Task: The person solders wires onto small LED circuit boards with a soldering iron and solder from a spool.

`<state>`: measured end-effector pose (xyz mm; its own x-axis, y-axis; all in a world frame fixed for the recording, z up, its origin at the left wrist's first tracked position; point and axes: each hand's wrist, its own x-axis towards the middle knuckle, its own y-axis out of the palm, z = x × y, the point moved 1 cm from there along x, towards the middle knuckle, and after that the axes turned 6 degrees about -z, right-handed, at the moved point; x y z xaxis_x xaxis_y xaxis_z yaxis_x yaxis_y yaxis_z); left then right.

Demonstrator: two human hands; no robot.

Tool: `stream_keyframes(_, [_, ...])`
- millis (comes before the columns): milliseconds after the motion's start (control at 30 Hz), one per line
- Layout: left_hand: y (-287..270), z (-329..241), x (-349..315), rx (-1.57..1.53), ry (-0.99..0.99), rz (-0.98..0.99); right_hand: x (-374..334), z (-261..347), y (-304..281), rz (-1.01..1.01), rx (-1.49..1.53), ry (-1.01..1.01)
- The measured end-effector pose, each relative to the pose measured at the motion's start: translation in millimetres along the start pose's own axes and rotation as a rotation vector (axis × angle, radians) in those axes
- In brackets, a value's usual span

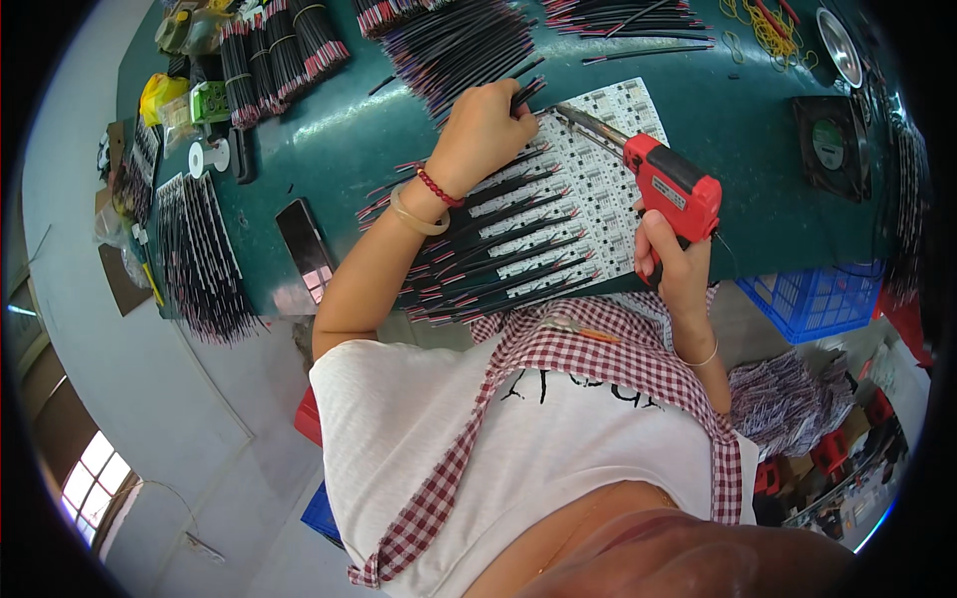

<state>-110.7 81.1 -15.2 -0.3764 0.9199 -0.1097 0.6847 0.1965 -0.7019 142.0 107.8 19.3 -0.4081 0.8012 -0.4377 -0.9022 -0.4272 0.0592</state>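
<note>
My left hand is closed round some short black cables with red and pale wire ends, over the upper left corner of a white circuit board panel. In my right hand is a red and black soldering gun, gripped by its handle. The gun's tip reaches the panel's upper edge, close to the left fingers; whether it touches a wire is too small to tell. Along the panel's left side lie several black cables, their bared ends on the board. The left fingertips are partly hidden.
Loose black cables are heaped at the back, beside tied bundles. A phone and finished-looking strips with cables lie on the left. To the right are a black fan, a metal dish and a blue crate below the table edge.
</note>
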Motion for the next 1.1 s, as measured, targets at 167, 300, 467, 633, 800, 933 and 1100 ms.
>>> stream_keyframes(167, [0.6, -1.2, 0.9, 0.042, 0.032, -0.01, -1.0, -8.0, -5.3, -0.003, 0.022, -0.018])
stream_keyframes(300, [1.9, 0.9, 1.0, 0.035, 0.021, -0.013, -4.6, -0.5, -5.0, -0.012, 0.12, -0.021])
stream_keyframes(467, [1.3, 0.1, 1.5, 0.048, 0.034, -0.011, -4.7, 1.5, -5.9, -0.015, 0.13, -0.031])
stream_keyframes(633, [-1.2, -4.2, 3.8, 0.104, 0.075, -0.004, -6.0, -2.5, -5.7, 0.004, 0.117, 0.001])
stream_keyframes(800, [-4.2, -9.7, 5.5, 0.102, 0.052, 0.028, -7.0, -12.7, -9.8, 0.0, 0.092, 0.009])
stream_keyframes(933, [-1.8, -10.8, 5.0, 0.155, 0.11, -0.015, -9.7, -8.4, -6.9, 0.0, 0.016, 0.013])
stream_keyframes(1100, [0.3, -9.9, 4.6, 0.158, 0.142, -0.04, -12.6, -14.8, -8.8, 0.004, -0.03, -0.002])
